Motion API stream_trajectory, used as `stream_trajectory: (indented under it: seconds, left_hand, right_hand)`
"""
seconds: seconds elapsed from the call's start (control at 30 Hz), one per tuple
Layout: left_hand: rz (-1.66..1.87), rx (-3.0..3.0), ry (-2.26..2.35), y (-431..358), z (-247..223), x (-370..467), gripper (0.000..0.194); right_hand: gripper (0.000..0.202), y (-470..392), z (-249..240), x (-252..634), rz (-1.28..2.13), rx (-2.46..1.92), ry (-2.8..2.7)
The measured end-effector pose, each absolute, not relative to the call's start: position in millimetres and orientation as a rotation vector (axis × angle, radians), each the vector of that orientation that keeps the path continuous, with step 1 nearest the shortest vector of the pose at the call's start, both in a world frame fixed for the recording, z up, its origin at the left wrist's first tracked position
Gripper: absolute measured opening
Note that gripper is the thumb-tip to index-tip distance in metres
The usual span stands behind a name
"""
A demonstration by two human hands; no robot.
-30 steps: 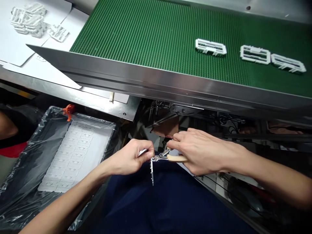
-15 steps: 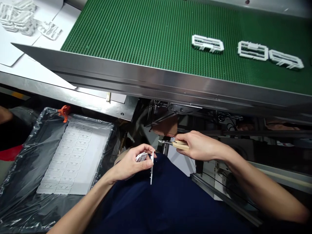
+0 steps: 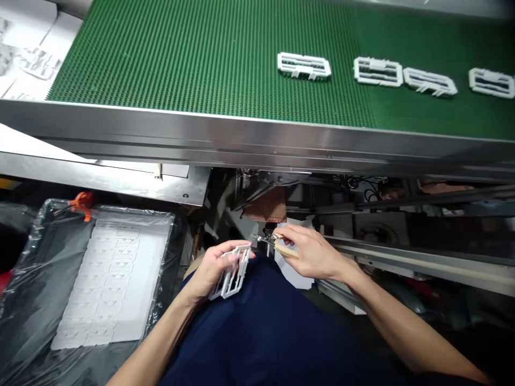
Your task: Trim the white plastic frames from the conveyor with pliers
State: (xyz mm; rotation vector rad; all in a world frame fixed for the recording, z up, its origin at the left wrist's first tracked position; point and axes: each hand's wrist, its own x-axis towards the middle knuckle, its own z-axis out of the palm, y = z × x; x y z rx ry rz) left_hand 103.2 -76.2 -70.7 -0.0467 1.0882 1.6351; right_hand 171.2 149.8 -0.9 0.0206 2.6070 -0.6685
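My left hand (image 3: pixel 212 271) holds a white plastic frame part (image 3: pixel 232 272) over my lap, its flat face turned up toward me. My right hand (image 3: pixel 311 252) grips small cutters with tan handles (image 3: pixel 277 244), their metal jaws pointing left, just right of the part and a little apart from it. Both hands sit below the steel edge of the conveyor (image 3: pixel 257 136).
Several white frame parts (image 3: pixel 303 65) lie in a row on the green belt (image 3: pixel 181 53). A plastic-lined bin (image 3: pixel 36 289) at my lower left holds a white sheet with rows of parts (image 3: pixel 112 279). An orange clip (image 3: pixel 80 203) pinches its rim. Machine framing and cables lie under the conveyor.
My left hand has turned the white part from edge-on to face-up. My right hand with the cutters drew away from it, then came back close. The view has shifted right along the belt.
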Motion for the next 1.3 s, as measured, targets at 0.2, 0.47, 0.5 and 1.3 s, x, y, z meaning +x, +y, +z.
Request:
stream_trajectory:
  seconds: [0.2, 0.47, 0.5, 1.3]
  left_hand:
    - [1.64, -0.153, 1.009, -77.8, -74.7, 100.2, 0.046]
    - [1.631, -0.094, 1.041, -77.8, -73.8, 102.9, 0.043]
    - [1.631, -0.094, 1.037, -78.2, -73.7, 103.0, 0.043]
    - [1.825, -0.354, 0.737, -70.1, -68.0, 102.0, 0.037]
  right_hand:
    - [0.025, 143.7, -0.2, 175.7, -0.628, -0.056, 2.658]
    - [0.027, 145.0, 3.3, 172.6, -0.473, -0.175, 2.697]
    - [0.025, 145.3, 3.8, 172.4, -0.463, -0.178, 2.691]
    - [0.024, 155.7, -42.3, 176.3, -1.335, 0.412, 2.205]
